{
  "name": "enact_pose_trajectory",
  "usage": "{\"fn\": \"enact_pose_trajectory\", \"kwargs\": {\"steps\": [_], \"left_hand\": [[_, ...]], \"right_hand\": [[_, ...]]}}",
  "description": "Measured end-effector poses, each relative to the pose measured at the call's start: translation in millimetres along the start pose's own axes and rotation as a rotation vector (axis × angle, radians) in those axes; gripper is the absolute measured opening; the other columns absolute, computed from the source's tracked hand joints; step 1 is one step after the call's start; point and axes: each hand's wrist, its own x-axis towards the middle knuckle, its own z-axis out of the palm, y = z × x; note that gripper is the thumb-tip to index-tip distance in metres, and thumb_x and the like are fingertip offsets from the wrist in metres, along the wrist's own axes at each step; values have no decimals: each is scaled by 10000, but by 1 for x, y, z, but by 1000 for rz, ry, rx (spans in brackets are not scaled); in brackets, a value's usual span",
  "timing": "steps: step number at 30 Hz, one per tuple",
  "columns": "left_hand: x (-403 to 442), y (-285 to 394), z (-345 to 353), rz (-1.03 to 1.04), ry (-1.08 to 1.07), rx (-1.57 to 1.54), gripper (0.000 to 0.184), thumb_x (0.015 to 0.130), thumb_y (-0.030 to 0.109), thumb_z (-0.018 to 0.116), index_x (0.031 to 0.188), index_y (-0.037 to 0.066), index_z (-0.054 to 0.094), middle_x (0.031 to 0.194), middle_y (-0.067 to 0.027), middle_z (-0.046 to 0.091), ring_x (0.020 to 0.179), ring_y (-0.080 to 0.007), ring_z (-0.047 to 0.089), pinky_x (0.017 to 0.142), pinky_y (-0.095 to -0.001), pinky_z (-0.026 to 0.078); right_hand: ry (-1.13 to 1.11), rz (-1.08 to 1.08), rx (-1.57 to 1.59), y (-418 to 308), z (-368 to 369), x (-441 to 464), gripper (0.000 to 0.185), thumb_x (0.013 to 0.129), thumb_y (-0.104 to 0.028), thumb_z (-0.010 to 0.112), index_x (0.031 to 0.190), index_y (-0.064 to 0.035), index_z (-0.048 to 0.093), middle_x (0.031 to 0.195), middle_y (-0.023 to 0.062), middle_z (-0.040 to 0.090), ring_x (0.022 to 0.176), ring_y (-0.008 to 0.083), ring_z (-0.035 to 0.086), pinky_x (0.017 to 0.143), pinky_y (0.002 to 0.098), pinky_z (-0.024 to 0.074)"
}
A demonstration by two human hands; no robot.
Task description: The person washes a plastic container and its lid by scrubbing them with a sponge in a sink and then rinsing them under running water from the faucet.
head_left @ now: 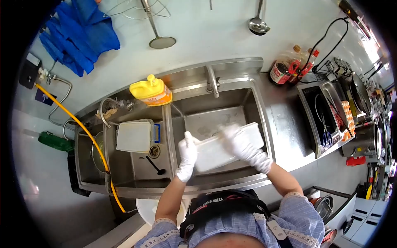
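Smooth white rect. container [213, 155] above s/steel sink [231, 113], gloved L hand [188, 153] gripping its end, R hand [240, 144] over it, blurred, can't tell if open.

The left glove [188, 157] and right glove [244, 146] were white, wrinkled at the wrist. The blouse [304, 217] was blue with a fine pale check, trimmed in whitish lace [293, 194]. The black apron [209, 211] bore pale lettering [215, 200], perhaps part red, and a light oblong tag [277, 230].
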Motion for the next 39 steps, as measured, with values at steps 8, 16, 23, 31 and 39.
{"fn": "enact_pose_trajectory", "kwargs": {"steps": [8,16,23,31,39], "left_hand": [[14,-24,20,44,-78,84,597,955,407,376,543,7,541,472,-46,490,463,-144,467,504,-309,395],[15,5,-26,-49,12,-138,554,939,390,439,537,25,551,486,2,504,453,-88,438,474,-259,368],[21,-9,-39,-91,70,-123,563,941,386,432,518,32,541,474,1,498,446,-83,433,470,-249,355],[-19,9,-12,278,-212,315,295,916,234,476,804,-14,592,777,-226,589,679,-278,585,631,-363,448],[-17,12,13,75,168,-30,533,937,390,427,611,-9,562,505,-128,495,486,-222,491,497,-372,375]], "right_hand": [[253,-122,-190,-58,31,4,515,689,-99,536,1180,34,457,1041,184,527,1029,296,505,948,429,362],[202,51,-23,55,-5,-17,404,787,-124,551,1163,5,483,1000,217,545,971,335,536,900,421,401],[51,245,1080,78,-42,-14,537,873,-399,533,1277,-59,438,1200,63,500,1090,148,447,930,282,354],[174,-53,212,-10,-42,10,442,782,-94,583,1203,-25,468,1011,191,510,982,359,498,855,411,413],[70,-164,399,-43,-45,6,488,866,-315,500,1222,14,450,987,195,523,952,363,494,870,452,381]]}}
